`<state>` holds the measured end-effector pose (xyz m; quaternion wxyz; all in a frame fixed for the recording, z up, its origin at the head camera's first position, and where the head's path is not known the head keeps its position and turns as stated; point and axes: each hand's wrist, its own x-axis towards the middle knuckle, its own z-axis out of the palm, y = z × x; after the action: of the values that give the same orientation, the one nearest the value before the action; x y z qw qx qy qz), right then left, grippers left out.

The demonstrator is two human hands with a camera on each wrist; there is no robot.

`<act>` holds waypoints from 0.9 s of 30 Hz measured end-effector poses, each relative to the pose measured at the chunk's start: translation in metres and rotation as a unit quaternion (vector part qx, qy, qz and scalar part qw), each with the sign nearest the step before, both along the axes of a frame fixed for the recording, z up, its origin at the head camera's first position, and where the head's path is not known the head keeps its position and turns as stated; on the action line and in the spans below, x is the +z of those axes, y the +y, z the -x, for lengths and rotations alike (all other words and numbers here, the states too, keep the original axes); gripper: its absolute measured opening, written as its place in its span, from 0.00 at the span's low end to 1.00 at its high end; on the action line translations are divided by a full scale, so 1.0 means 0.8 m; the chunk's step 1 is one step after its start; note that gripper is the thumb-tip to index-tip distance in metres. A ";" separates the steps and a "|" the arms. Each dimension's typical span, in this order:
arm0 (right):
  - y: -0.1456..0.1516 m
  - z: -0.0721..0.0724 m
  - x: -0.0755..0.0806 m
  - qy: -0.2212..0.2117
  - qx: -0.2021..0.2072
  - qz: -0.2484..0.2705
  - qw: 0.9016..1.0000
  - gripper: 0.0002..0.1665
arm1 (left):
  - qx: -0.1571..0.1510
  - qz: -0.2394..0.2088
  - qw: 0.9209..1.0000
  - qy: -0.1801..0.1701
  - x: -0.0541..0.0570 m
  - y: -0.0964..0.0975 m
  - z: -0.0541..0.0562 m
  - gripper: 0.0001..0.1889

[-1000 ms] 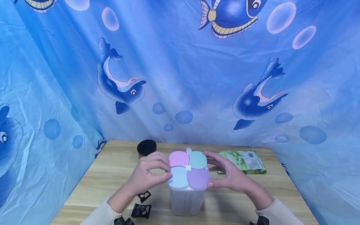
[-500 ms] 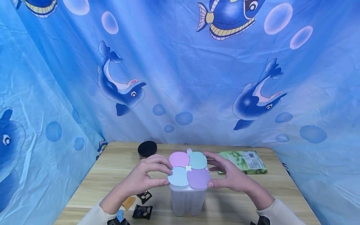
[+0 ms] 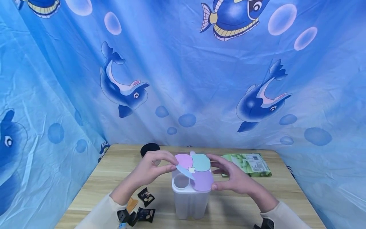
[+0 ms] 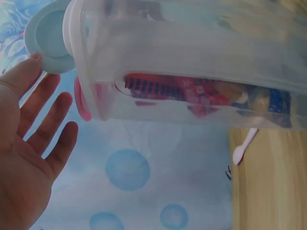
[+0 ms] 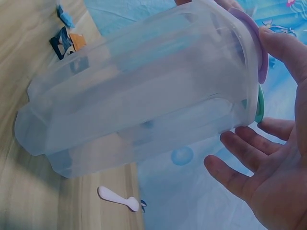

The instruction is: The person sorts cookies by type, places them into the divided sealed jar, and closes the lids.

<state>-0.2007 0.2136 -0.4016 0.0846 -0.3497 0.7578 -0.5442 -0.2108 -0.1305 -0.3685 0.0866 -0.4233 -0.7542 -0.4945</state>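
A tall frosted plastic storage container [image 3: 191, 205] stands upright on the table, topped by pink, mint, purple and light blue flap lids. My left hand [image 3: 152, 167] pinches the light blue flap lid [image 3: 186, 172] between thumb and fingers. That lid is tilted up, baring a round opening [image 3: 181, 181]. My right hand [image 3: 233, 176] holds the container's right side near the top, thumb at the purple lid [image 3: 202, 180] and fingertips by the mint lid [image 3: 201, 162]. In the left wrist view, red and blue packets [image 4: 204, 91] show through one compartment's wall.
Black packets [image 3: 146, 196] and an orange packet [image 3: 132, 204] lie left of the container. Behind my left hand is a black-lidded jar [image 3: 150, 148]. A green bag [image 3: 247, 164] lies back right. The right wrist view shows a small white spoon [image 5: 118, 199] on the table.
The light blue lid was flat and has swung up, uncovering its opening. My left hand has moved up and slightly right with it. The right hand stays in place.
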 end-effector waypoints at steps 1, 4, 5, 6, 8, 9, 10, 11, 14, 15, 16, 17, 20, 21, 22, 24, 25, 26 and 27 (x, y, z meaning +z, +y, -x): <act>0.000 0.000 0.000 0.002 0.000 -0.001 1.000 0.51 | 0.000 -0.002 1.000 0.002 0.002 0.004 0.002 0.06; 0.001 0.002 0.001 0.006 0.001 -0.006 1.000 0.52 | 0.010 0.000 1.000 0.005 0.007 0.014 0.010 0.04; 0.002 0.002 0.001 0.006 0.000 -0.007 1.000 0.52 | 0.016 0.005 1.000 0.004 0.009 0.017 0.012 0.04; 0.002 0.002 0.001 0.006 0.001 -0.008 1.000 0.52 | 0.023 0.010 1.000 0.001 0.011 0.020 0.014 0.04; 0.002 0.003 0.001 0.006 0.004 -0.008 1.000 0.52 | 0.032 0.020 0.999 -0.006 0.014 0.023 0.017 0.03; 0.002 0.003 0.001 0.005 0.005 -0.009 1.000 0.52 | 0.035 0.024 0.999 -0.011 0.015 0.024 0.018 0.03; 0.001 0.003 0.001 0.004 0.005 -0.009 1.000 0.52 | 0.036 0.028 0.999 -0.017 0.016 0.024 0.020 0.03; 0.001 0.003 0.001 0.003 0.006 -0.009 1.000 0.52 | 0.036 0.031 0.999 -0.024 0.016 0.025 0.021 0.03; 0.000 0.002 0.004 -0.006 -0.001 -0.015 1.000 0.53 | 0.033 0.035 0.998 -0.043 0.016 0.023 0.025 0.03; 0.000 0.001 0.004 -0.003 -0.006 -0.020 1.000 0.53 | 0.032 0.035 0.998 -0.049 0.016 0.023 0.025 0.03; -0.001 0.001 0.005 0.003 -0.013 -0.028 1.000 0.53 | 0.032 0.035 0.997 -0.054 0.016 0.022 0.026 0.03; -0.001 0.000 0.006 0.014 -0.022 -0.037 0.999 0.53 | 0.031 0.035 0.997 -0.058 0.016 0.021 0.026 0.03; -0.001 -0.005 0.010 0.065 -0.062 -0.064 0.994 0.54 | 0.031 0.034 0.997 -0.067 0.015 0.020 0.025 0.03; -0.001 -0.007 0.012 0.087 -0.073 -0.069 0.991 0.54 | 0.030 0.033 0.997 -0.068 0.015 0.019 0.025 0.03; -0.002 -0.009 0.014 0.105 -0.083 -0.071 0.988 0.53 | 0.030 0.032 0.997 -0.069 0.014 0.019 0.025 0.03; -0.004 -0.013 0.020 0.136 -0.102 -0.069 0.983 0.50 | 0.032 0.031 0.997 -0.070 0.014 0.019 0.024 0.03; -0.006 -0.016 0.024 0.148 -0.107 -0.063 0.981 0.48 | 0.034 0.031 0.996 -0.071 0.013 0.019 0.024 0.03; -0.008 -0.017 0.027 0.158 -0.107 -0.054 0.980 0.45 | 0.037 0.031 0.996 -0.072 0.013 0.018 0.024 0.03; -0.011 -0.020 0.031 0.167 -0.109 -0.046 0.979 0.42 | 0.039 0.031 0.996 -0.072 0.013 0.018 0.024 0.03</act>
<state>-0.1850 0.2049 -0.3771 -0.0867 -0.3471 0.8192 -0.4483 -0.2302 -0.1159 -0.3583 0.0384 -0.3597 -0.7891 -0.4964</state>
